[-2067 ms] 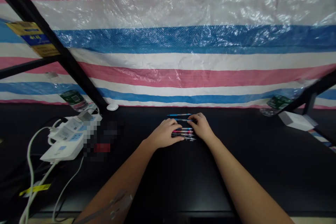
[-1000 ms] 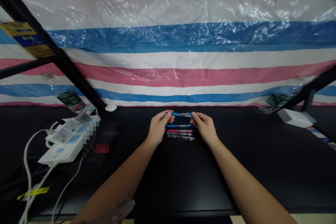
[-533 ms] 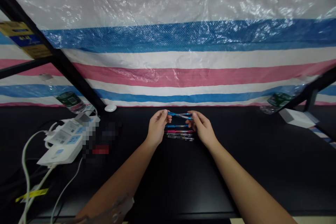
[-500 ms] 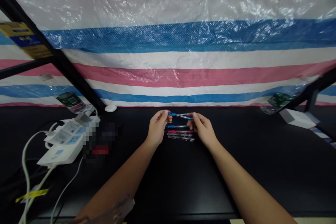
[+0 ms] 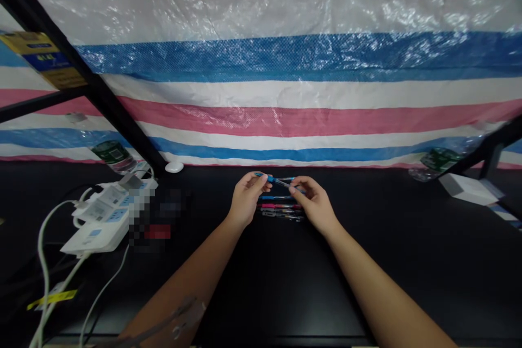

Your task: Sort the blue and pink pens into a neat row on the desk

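Note:
A blue pen is held between my two hands above the black table. My left hand pinches its blue end, and the fingers of my right hand close on its other end. Just below lie several pens side by side: a blue one, a pinkish-red one and clear-and-dark ones. Another blue-tipped pen shows just behind the held one; whether it lies on the table or is in my fingers, I cannot tell.
At left, a white power strip with plugs and cables lies near a pixelated patch. Water bottles stand or lean on both sides. A white mouse-like object sits at the back; a white box is at right. Striped sheeting hangs behind.
The held pen has tilted, its left end now higher and its right end lower. My right fingers have shifted along it. The view has moved slightly.

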A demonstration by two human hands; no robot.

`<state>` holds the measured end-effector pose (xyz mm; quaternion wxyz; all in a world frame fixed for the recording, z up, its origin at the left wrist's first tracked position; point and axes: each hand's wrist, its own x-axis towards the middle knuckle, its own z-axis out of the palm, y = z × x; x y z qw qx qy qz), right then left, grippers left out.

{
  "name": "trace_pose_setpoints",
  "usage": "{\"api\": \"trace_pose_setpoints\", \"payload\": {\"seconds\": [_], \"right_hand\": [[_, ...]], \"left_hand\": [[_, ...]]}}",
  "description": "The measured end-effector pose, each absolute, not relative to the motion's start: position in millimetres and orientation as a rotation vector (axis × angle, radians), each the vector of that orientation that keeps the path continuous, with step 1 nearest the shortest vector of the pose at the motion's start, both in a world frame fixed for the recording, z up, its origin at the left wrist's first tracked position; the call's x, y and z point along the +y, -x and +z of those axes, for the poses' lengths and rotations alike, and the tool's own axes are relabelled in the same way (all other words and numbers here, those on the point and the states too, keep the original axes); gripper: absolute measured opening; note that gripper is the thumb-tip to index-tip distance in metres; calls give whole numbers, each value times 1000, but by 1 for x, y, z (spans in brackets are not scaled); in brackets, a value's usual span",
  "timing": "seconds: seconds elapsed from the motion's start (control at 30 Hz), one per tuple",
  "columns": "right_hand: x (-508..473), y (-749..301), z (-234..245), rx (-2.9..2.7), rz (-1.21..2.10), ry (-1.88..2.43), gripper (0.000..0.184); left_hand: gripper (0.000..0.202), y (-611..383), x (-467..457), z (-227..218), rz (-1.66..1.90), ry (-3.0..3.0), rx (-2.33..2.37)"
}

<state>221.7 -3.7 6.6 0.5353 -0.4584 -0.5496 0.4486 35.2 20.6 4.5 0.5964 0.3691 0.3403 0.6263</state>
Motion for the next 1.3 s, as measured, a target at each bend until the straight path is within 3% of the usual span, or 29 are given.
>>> {"api": "trace_pose_setpoints", "payload": {"seconds": [0.2,0.5,0.7,1.3], "right_hand": [[-9,-220,6,-1386,1177,1154,40],[-7,-225,-2,-1553,696,1105,9],[-10,-222,1,-1668,657,1105,27],[-8,-222,4,-1773,545,1114,17]], "left_hand": [[24,-37,13,6,1368,-875,680],[19,-36,14,-1,1365,-887,748],[19,-36,14,-6,1336,-997,777],[39,-46,15,4,1408,-875,786]]}}
